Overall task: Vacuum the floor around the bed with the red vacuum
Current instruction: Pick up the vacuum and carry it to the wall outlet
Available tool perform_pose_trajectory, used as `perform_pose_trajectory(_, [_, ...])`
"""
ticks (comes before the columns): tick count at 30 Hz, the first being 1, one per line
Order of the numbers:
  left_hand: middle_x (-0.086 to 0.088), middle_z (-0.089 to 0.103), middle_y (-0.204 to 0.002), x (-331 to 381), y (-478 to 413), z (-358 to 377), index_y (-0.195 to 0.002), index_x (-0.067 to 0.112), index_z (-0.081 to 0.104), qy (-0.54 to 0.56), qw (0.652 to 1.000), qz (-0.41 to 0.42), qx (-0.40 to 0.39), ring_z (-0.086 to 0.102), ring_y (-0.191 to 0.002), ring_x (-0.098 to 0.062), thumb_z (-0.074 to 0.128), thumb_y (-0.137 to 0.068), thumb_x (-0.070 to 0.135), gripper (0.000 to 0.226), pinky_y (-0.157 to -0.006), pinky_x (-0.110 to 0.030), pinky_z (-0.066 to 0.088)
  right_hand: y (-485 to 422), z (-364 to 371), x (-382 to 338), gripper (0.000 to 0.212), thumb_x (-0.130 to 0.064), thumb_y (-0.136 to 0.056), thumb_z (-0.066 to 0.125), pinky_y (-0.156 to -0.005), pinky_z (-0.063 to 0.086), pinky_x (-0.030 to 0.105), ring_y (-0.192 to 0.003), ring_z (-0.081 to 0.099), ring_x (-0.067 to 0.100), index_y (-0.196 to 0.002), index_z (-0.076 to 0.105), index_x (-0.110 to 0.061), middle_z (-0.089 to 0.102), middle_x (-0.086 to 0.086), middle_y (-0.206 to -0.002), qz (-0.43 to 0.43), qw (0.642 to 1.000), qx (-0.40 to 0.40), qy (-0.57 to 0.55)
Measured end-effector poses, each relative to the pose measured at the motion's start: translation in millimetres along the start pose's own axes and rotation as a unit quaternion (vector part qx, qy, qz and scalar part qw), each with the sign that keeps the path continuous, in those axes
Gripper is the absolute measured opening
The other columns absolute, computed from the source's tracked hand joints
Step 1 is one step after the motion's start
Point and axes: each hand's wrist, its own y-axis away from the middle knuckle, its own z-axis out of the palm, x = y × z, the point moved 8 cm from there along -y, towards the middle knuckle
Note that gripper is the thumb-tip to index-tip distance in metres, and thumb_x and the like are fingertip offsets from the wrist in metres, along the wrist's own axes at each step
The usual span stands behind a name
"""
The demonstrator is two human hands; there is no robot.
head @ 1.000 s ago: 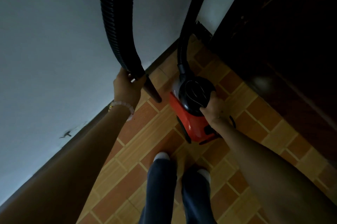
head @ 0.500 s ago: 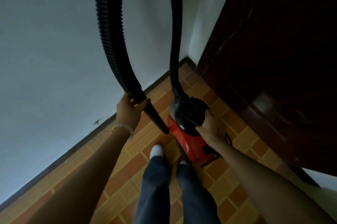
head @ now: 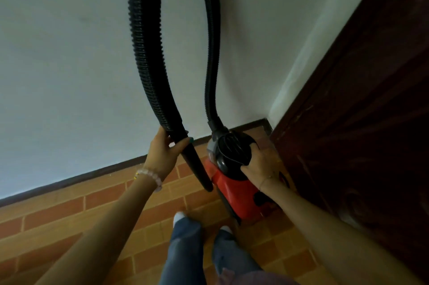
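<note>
Red vacuum (head: 234,194) sits on the tiled floor (head: 69,226) in the corner between the white wall (head: 69,64) and a dark wooden panel (head: 359,122). Left hand (head: 162,154) grips the black ribbed hose (head: 144,52) just above its nozzle (head: 197,166) — right hand (head: 260,164) clasps the vacuum's black top.

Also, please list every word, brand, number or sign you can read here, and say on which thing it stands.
None can be read.
Red vacuum: no brand or label shows on its body or its black top.
Hose: plain ribbed black.
Wall, floor tiles, dark wooden furniture: no writing.
</note>
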Motion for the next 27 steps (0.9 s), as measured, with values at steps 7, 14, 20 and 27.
perform_pose_trajectory(7, [0.006,0.064,-0.097,5,51,-92,-0.111,0.012,0.051,0.001,0.996,0.012,0.085,0.062,-0.092,-0.001,0.065,-0.084,0.001,0.032,-0.078,-0.016,0.052,13,-6,-81,0.038,-0.021,-0.079,0.064,-0.047,0.043,0.023,-0.073,0.064,0.021,-0.114,0.052,-0.014,0.067,0.004,-0.087,-0.103,0.992,-0.044,0.057])
perform_pose_trajectory(14, [0.005,0.062,-0.098,-12,97,-185,-0.111,0.018,0.048,0.009,0.985,0.005,0.172,0.059,-0.096,-0.001,0.067,-0.082,0.002,0.038,-0.081,-0.014,0.047,34,18,-192,0.046,-0.023,-0.080,0.063,-0.055,0.047,0.027,-0.079,0.065,0.023,-0.123,0.049,-0.014,0.068,0.005,-0.093,-0.187,0.976,-0.080,0.071])
perform_pose_trajectory(20, [0.002,0.063,-0.100,-30,135,-273,-0.116,0.021,0.046,0.019,0.970,-0.003,0.241,0.062,-0.091,0.004,0.067,-0.083,0.002,0.043,-0.079,-0.012,0.050,59,45,-286,0.044,-0.021,-0.080,0.061,-0.055,0.041,0.024,-0.072,0.059,0.020,-0.122,0.050,-0.014,0.067,0.005,-0.089,-0.244,0.963,-0.092,0.070])
perform_pose_trajectory(27, [-0.004,0.062,-0.101,-44,178,-367,-0.116,0.022,0.045,0.019,0.951,-0.007,0.309,0.062,-0.093,-0.006,0.066,-0.083,0.001,0.044,-0.082,-0.020,0.052,86,86,-392,0.049,-0.025,-0.080,0.062,-0.056,0.040,0.022,-0.078,0.062,0.020,-0.126,0.049,-0.017,0.067,0.004,-0.095,-0.314,0.938,-0.129,0.066])
